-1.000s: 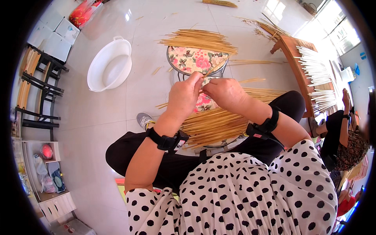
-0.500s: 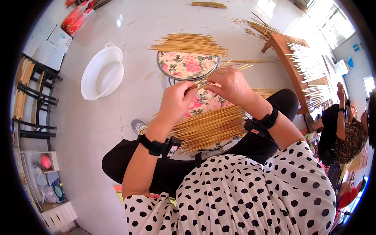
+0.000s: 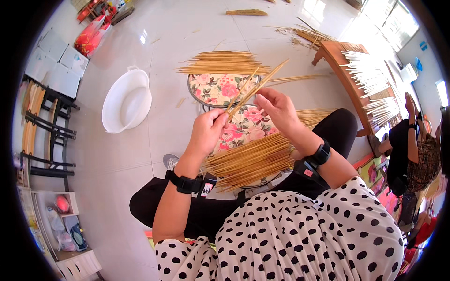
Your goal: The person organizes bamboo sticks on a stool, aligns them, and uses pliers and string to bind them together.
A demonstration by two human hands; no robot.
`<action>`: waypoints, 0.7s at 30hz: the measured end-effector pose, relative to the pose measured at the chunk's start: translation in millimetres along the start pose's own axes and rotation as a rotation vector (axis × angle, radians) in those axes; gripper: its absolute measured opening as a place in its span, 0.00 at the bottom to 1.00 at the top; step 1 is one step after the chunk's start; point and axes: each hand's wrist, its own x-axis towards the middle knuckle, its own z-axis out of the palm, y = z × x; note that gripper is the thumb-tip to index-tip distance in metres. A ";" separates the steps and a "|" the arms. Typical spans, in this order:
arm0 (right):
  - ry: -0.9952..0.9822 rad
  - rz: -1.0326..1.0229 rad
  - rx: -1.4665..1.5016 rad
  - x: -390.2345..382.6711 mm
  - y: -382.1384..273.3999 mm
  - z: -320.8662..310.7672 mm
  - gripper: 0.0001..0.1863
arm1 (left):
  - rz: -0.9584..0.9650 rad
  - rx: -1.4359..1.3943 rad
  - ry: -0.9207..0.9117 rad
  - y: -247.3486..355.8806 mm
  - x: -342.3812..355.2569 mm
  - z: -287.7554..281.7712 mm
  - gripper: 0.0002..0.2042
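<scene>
Between the thumb and fingers of my left hand (image 3: pixel 209 130) are several thin golden straw stalks (image 3: pixel 251 93), pointing up and to the right in a narrow fan. My right hand (image 3: pixel 280 112) is just right of these stalks, its fingers loosely curled and parted; whether its fingertips touch them is hard to see. Below both hands, a thick bundle of straw stalks (image 3: pixel 253 161) lies across a flowered round seat (image 3: pixel 243 125) in front of my lap. Beyond it, another bundle (image 3: pixel 225 62) rests on a second flowered seat (image 3: pixel 211 91).
A white plastic tub (image 3: pixel 126 100) stands on the tiled floor at the left, near black folded frames (image 3: pixel 51 126). At the right, a wooden bench (image 3: pixel 340 65) carries pale stalks (image 3: pixel 368 70). Beside it sits another person (image 3: pixel 422 159). Loose straw (image 3: pixel 304 35) lies behind the bench.
The stalks in my left hand have swung to point more steeply upward. My right hand has come off them and moved slightly down. The whole view has shifted a little.
</scene>
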 end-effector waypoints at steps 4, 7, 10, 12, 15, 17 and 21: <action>-0.056 0.083 0.217 8.7 -2.1 -1.2 0.13 | -0.009 0.061 -0.058 2.1 -3.5 4.3 0.08; 0.009 0.082 0.197 6.3 -3.5 1.7 0.12 | 0.006 0.074 -0.060 4.6 -4.3 5.4 0.08; 0.000 0.131 0.171 0.0 -2.7 7.1 0.12 | 0.017 0.072 -0.067 5.5 -3.7 6.2 0.09; 0.010 0.053 0.165 -1.2 1.3 14.7 0.13 | 0.030 0.063 -0.090 4.2 -3.5 7.6 0.10; -0.020 0.018 0.119 -1.7 4.1 19.6 0.11 | 0.054 0.032 -0.081 0.2 -1.8 7.3 0.11; -0.079 0.012 0.093 -1.3 6.1 19.1 0.10 | 0.053 0.059 -0.072 -0.5 -1.2 5.0 0.11; -0.103 0.021 0.075 -3.7 6.2 22.0 0.11 | 0.060 0.089 -0.077 2.2 -1.4 4.1 0.12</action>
